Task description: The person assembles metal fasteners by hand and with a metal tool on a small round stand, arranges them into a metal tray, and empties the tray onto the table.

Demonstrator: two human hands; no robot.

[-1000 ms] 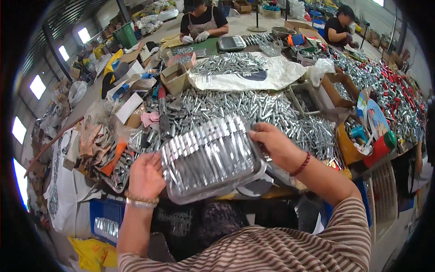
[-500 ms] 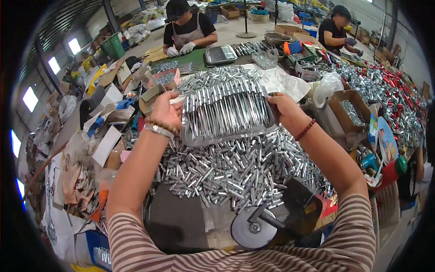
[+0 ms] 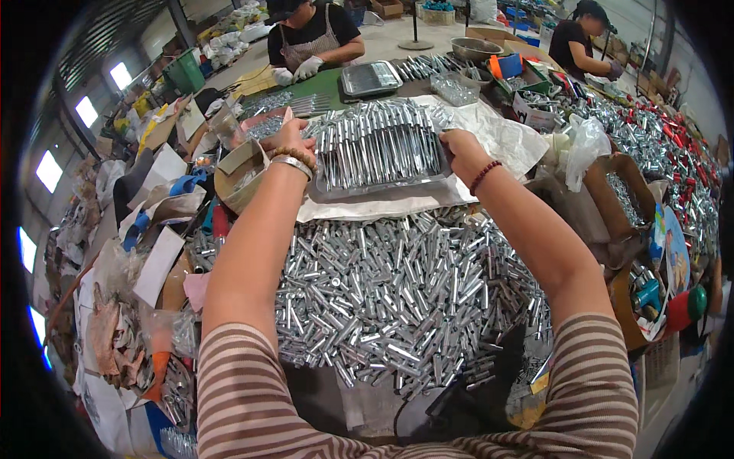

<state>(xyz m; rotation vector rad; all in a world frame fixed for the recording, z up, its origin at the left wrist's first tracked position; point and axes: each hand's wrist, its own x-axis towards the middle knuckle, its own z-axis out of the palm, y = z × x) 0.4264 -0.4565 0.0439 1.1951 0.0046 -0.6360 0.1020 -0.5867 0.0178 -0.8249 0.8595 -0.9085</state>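
**Tray of metal tubes held at arm's length over a crowded table**

Workshop clutter fills every side: the long table (image 3: 382,428) is buried under a big heap of short silver tubes (image 3: 397,298), with cardboard boxes (image 3: 604,199), scraps of paper and plastic bags crowding its edges. Red and silver parts (image 3: 665,145) lie in a thick band along the right side.

Both arms of the person in the striped shirt reach out across the heap. Between the two hands sits a shallow metal tray (image 3: 378,180), packed with silver tubes laid side by side in neat rows. The tray is beyond the loose heap, over a sheet of white paper (image 3: 505,138); whether it rests on the paper or is held just above it cannot be told from here.

The left hand (image 3: 287,138), with a metal bangle and a bead bracelet at the wrist, is closed on the tray's left edge. The right hand (image 3: 461,147), with a dark red bead bracelet on its wrist, grips the tray's right edge, fingers curled over the rim. The tray lies level between them, its rows running away from the person.

Past the tray, a second, empty tray (image 3: 369,78) lies on a green mat in front of a co-worker in an apron (image 3: 310,38) wearing white gloves. Another person (image 3: 577,38) in a dark top works at the far right corner, near a metal bowl (image 3: 474,50).
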